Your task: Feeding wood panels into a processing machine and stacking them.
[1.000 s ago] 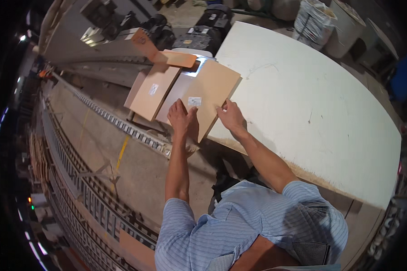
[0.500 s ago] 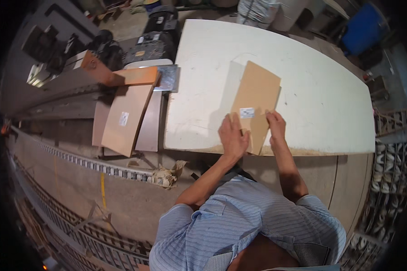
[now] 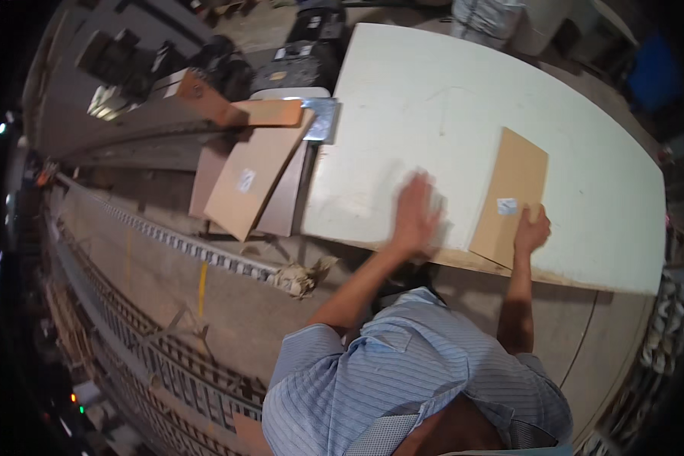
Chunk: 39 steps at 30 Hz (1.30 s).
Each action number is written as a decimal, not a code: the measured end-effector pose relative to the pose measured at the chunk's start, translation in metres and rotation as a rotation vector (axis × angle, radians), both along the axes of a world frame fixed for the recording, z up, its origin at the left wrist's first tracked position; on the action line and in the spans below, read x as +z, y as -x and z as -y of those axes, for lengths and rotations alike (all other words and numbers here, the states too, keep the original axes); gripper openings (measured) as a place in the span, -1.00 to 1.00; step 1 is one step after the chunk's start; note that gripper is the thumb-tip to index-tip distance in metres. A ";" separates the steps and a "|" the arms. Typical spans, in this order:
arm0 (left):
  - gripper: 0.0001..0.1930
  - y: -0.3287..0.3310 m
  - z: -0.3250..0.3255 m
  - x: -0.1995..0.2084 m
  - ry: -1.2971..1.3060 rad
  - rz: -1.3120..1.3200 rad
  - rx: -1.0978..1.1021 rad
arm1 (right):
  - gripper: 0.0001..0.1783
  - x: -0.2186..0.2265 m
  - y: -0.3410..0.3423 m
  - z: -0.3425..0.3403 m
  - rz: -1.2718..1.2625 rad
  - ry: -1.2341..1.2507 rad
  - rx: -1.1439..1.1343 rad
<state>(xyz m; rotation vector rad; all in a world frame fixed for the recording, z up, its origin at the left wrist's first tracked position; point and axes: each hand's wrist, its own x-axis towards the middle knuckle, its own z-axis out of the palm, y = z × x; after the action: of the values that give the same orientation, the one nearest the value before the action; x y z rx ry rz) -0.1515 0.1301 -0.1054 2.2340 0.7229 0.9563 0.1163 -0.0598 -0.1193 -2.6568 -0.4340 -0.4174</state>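
A flat tan board (image 3: 513,171) with a small white label lies on the white worktable (image 3: 433,83), its near end by the table's front edge. My right hand (image 3: 532,228) grips the board's right side, thumb on top near the label. To the left of that board, my left hand (image 3: 418,213) is over the table, fingers stretched out and holding nothing; motion smears it somewhat. Another labelled tan board (image 3: 254,175) rests tilted beyond the table's left edge, beneath an orange bar (image 3: 270,113).
Beside the tilted board, a metal plate (image 3: 321,121) adjoins the table's left edge. A roller rail (image 3: 175,235) ending in crumpled tan wrapping (image 3: 300,277) runs along the left. Dark motors (image 3: 300,61) stand behind, and a blue barrel (image 3: 653,72) at the far right.
The board on the table has shifted right with my right hand on it. My left hand has let go of it and is now apart from it. The whole view has turned somewhat.
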 end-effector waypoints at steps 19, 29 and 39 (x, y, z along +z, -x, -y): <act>-0.20 0.189 -0.130 0.019 -0.034 -0.538 0.889 | -0.28 0.003 0.244 -0.212 -0.796 -0.532 0.898; -0.27 0.083 -0.022 -0.013 0.126 -0.296 0.614 | -0.32 0.015 0.190 -0.183 -0.766 -0.575 0.623; -0.32 -0.057 0.049 0.029 0.214 -0.048 0.134 | -0.41 0.062 0.078 -0.066 -0.415 -0.753 0.224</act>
<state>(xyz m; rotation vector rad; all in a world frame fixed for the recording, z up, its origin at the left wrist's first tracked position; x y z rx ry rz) -0.0950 0.0816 -0.0764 2.0481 0.9601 0.8467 0.0384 0.0058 -0.0575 -1.8663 -0.3452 0.0515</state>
